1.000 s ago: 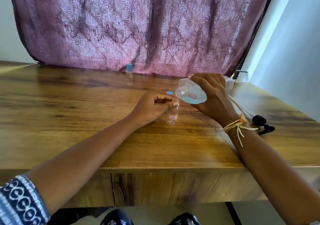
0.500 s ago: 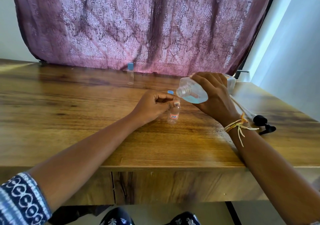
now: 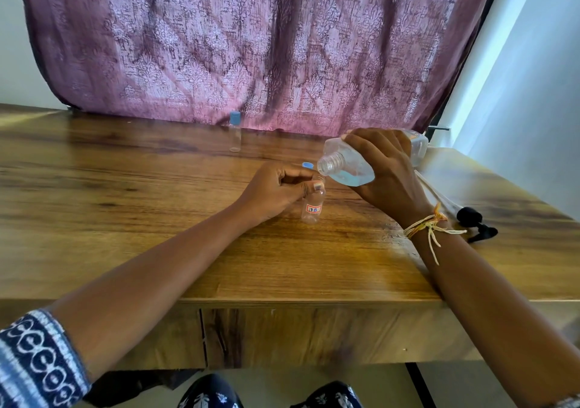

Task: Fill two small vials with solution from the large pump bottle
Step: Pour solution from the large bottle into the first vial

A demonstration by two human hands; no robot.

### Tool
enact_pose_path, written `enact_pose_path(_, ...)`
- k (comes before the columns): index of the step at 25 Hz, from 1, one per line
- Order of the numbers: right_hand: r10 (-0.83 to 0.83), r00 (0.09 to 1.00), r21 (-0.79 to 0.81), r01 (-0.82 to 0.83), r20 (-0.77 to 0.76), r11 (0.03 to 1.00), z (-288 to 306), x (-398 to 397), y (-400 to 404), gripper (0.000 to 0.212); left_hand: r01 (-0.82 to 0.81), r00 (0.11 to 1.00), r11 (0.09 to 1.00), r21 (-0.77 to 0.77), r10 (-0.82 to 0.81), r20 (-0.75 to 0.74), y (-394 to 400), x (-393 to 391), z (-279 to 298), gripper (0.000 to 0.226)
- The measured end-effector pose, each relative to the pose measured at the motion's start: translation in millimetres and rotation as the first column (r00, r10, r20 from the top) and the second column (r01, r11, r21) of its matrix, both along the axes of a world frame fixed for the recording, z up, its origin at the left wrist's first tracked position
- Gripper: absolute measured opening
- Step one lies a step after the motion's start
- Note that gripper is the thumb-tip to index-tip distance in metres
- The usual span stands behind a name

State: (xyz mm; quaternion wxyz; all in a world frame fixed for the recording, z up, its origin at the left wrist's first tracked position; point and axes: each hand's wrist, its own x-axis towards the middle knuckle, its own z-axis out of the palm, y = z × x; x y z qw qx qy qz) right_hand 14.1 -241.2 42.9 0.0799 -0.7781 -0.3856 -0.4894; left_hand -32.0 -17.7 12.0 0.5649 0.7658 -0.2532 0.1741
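Bottle (image 3: 351, 169) is tipped almost sideways in the right hand (image 3: 384, 172), wrapped tight around it, neck over the open vial (image 3: 312, 208) so liquid can run in. Left hand (image 3: 276, 191) pinches the vial upright on the surface (image 3: 125, 219). Pump (image 3: 475, 224) lies off right; spare vial (image 3: 234, 133) stays capped at the back.

Bare table (image 3: 125, 219) leftward; capped vial (image 3: 234, 133) alone at back.

Wooden table (image 3: 125, 219) before a patterned mauve curtain (image 3: 251, 46); pale walls (image 3: 533, 109).
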Motion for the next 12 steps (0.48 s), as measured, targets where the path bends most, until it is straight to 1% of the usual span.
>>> enact_pose_path(12, -0.019, 1.0, -0.002, 0.019, -0.002, 1.0, 0.0, -0.9, -0.3, 0.048, -0.001, 1.0, 1.0, 0.004, 0.001, 0.023, 1.3, 0.5, -0.4, 0.023)
